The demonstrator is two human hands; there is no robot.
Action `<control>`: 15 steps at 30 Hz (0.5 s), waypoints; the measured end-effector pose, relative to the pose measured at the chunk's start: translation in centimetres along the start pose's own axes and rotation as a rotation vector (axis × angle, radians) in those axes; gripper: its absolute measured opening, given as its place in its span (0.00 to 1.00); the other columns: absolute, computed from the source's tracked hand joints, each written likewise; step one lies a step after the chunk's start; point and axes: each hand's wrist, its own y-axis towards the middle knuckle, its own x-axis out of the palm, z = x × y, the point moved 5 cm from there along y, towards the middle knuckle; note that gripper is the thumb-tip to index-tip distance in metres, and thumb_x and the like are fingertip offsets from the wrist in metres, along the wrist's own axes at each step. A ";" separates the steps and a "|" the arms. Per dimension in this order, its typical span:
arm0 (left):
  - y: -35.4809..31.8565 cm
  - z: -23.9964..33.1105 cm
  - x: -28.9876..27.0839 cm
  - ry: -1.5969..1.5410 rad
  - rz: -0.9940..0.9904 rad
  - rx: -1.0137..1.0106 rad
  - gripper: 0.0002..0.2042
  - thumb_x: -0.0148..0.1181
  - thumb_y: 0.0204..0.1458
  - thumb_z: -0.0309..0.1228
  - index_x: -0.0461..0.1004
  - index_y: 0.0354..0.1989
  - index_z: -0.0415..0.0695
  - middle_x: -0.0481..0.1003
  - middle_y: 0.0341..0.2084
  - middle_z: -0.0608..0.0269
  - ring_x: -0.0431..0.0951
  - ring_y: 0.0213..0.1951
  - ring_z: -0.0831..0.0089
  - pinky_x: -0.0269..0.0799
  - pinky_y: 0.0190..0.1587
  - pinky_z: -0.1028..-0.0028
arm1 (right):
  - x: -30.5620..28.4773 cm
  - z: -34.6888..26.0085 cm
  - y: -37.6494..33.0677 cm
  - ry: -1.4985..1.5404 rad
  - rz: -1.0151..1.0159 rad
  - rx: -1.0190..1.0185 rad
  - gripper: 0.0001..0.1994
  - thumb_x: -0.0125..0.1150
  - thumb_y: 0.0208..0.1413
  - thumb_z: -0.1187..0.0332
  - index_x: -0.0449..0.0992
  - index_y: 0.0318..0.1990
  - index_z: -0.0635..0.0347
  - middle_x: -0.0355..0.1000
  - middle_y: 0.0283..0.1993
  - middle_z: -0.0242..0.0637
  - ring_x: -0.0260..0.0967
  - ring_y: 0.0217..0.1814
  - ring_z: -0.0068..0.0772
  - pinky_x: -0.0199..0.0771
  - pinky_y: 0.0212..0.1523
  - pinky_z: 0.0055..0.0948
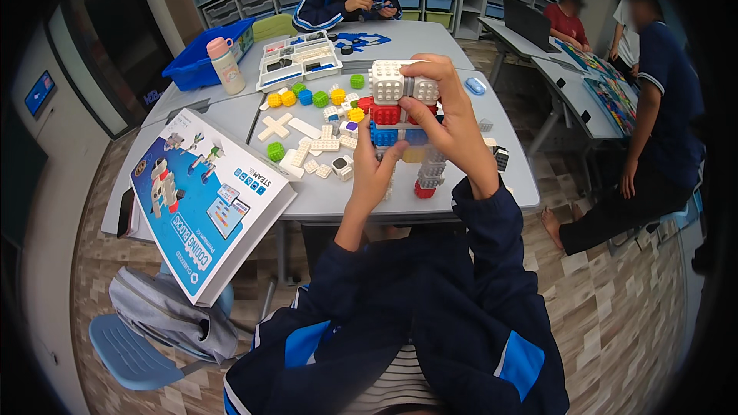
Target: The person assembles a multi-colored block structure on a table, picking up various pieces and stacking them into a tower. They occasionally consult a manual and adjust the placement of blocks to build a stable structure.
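Apparently mid-assembly: studded model gripped in both hands

Far left, at the model's 8 o'clock: white-and-blue cardboard box (211, 204), tilted at the grey table's (434, 42) edge. At 10, a white plastic parts tray (298, 75). Between 8 and 9, a flat white plastic cross (274, 127) and a green studded plastic cube (320, 99) among loose pieces. Left hand (374, 175), 7 o'clock, grips the model low, thumb by its blue layer. Centre, raised over the table's near side: white, red and blue studded plastic block model (387, 114). Right hand (453, 121), 3 o'clock, curls around its white top. Step, my reading: seating or aligning layers. Next move calls for steady left support, even right-hand pressure.
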 end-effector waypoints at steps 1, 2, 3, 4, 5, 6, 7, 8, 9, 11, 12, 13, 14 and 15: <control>0.0 0.0 0.0 -0.005 0.003 0.008 0.30 0.63 0.58 0.31 0.56 0.65 0.35 0.74 0.44 0.55 0.77 0.42 0.73 0.74 0.43 0.74 | 0.0 0.2 -0.2 0.023 -0.019 0.025 0.18 0.64 0.55 0.74 0.71 0.53 0.54 0.66 0.57 0.42 0.72 0.54 0.39 0.74 0.50 0.30; 0.1 0.0 0.0 0.005 0.000 0.012 0.30 0.63 0.58 0.31 0.56 0.65 0.35 0.74 0.44 0.55 0.77 0.42 0.73 0.74 0.43 0.74 | 0.0 0.3 -0.2 0.045 -0.035 0.043 0.19 0.64 0.54 0.74 0.71 0.54 0.55 0.66 0.58 0.43 0.69 0.57 0.38 0.70 0.54 0.30; 0.1 0.1 0.0 0.016 -0.005 0.023 0.30 0.63 0.58 0.30 0.56 0.65 0.35 0.74 0.44 0.55 0.77 0.42 0.74 0.74 0.43 0.74 | 0.0 0.4 -0.1 0.054 -0.055 0.046 0.20 0.64 0.53 0.74 0.71 0.54 0.56 0.65 0.60 0.44 0.66 0.60 0.38 0.66 0.57 0.29; 0.3 0.2 0.0 0.024 -0.005 0.044 0.30 0.63 0.58 0.30 0.56 0.65 0.35 0.74 0.43 0.56 0.77 0.42 0.74 0.74 0.42 0.75 | -0.2 0.4 0.2 0.044 -0.059 0.025 0.21 0.65 0.53 0.74 0.70 0.55 0.55 0.65 0.60 0.44 0.66 0.61 0.38 0.66 0.57 0.29; 0.4 0.2 0.0 0.033 -0.002 0.041 0.30 0.63 0.58 0.30 0.55 0.65 0.35 0.74 0.43 0.55 0.77 0.42 0.74 0.74 0.42 0.75 | -0.4 0.3 0.4 0.019 -0.070 -0.008 0.22 0.65 0.53 0.73 0.70 0.56 0.55 0.65 0.61 0.44 0.66 0.61 0.37 0.66 0.58 0.30; 0.4 0.1 0.0 0.037 0.007 0.044 0.30 0.63 0.58 0.30 0.55 0.65 0.34 0.74 0.43 0.55 0.77 0.41 0.73 0.74 0.43 0.75 | -0.5 0.2 0.5 0.002 -0.067 -0.034 0.22 0.65 0.53 0.73 0.70 0.57 0.55 0.65 0.61 0.44 0.65 0.62 0.37 0.67 0.58 0.30; 0.4 0.1 0.0 0.038 0.018 0.048 0.30 0.63 0.58 0.30 0.55 0.65 0.34 0.75 0.43 0.55 0.77 0.41 0.73 0.74 0.43 0.75 | -0.5 0.2 0.6 0.014 -0.057 -0.035 0.24 0.65 0.53 0.72 0.69 0.58 0.55 0.65 0.61 0.43 0.66 0.62 0.37 0.67 0.59 0.30; 0.3 -0.2 0.0 0.047 0.009 0.012 0.31 0.63 0.58 0.30 0.54 0.65 0.33 0.75 0.43 0.55 0.77 0.41 0.73 0.74 0.43 0.74 | -0.5 0.1 0.6 0.035 -0.034 -0.029 0.25 0.65 0.54 0.72 0.68 0.60 0.55 0.66 0.61 0.43 0.66 0.62 0.36 0.67 0.59 0.31; 0.4 -0.3 0.0 0.041 0.011 0.023 0.31 0.63 0.58 0.30 0.54 0.65 0.32 0.75 0.42 0.54 0.78 0.40 0.73 0.74 0.43 0.74 | -0.4 0.0 0.4 0.058 -0.015 -0.017 0.26 0.65 0.54 0.71 0.67 0.61 0.55 0.66 0.60 0.42 0.66 0.62 0.36 0.67 0.60 0.32; 0.0 -0.6 -0.1 0.034 0.015 0.014 0.32 0.63 0.58 0.30 0.54 0.66 0.32 0.75 0.42 0.54 0.78 0.40 0.72 0.74 0.43 0.74 | -0.3 0.6 -0.4 0.236 0.032 0.171 0.28 0.65 0.55 0.68 0.65 0.63 0.59 0.69 0.58 0.42 0.69 0.59 0.33 0.68 0.59 0.32; -0.2 -0.9 -0.1 0.004 0.017 -0.024 0.32 0.63 0.58 0.30 0.53 0.66 0.32 0.75 0.43 0.53 0.78 0.42 0.72 0.74 0.44 0.74 | -0.3 0.7 -0.8 0.274 0.048 0.227 0.28 0.65 0.56 0.67 0.65 0.63 0.60 0.71 0.57 0.42 0.71 0.57 0.32 0.70 0.58 0.31; -0.3 -0.9 -0.1 0.005 0.019 -0.014 0.32 0.63 0.58 0.30 0.53 0.66 0.32 0.75 0.44 0.53 0.78 0.42 0.72 0.74 0.44 0.74 | -0.3 0.8 -1.1 0.316 0.066 0.266 0.27 0.65 0.57 0.67 0.64 0.63 0.61 0.72 0.56 0.43 0.72 0.56 0.31 0.71 0.57 0.30; -0.2 -1.0 -0.2 0.007 0.020 0.000 0.32 0.63 0.58 0.30 0.53 0.66 0.32 0.75 0.44 0.53 0.77 0.43 0.72 0.74 0.44 0.73 | -0.1 1.0 -1.3 0.314 0.070 0.310 0.27 0.66 0.57 0.67 0.65 0.62 0.62 0.74 0.53 0.44 0.74 0.53 0.31 0.73 0.54 0.31; -0.2 -0.9 -0.1 0.002 0.024 0.018 0.33 0.63 0.58 0.30 0.53 0.66 0.32 0.74 0.45 0.53 0.77 0.44 0.73 0.74 0.45 0.73 | -0.1 1.2 -1.3 0.312 0.075 0.335 0.27 0.67 0.56 0.67 0.65 0.61 0.63 0.76 0.50 0.44 0.75 0.51 0.32 0.75 0.52 0.31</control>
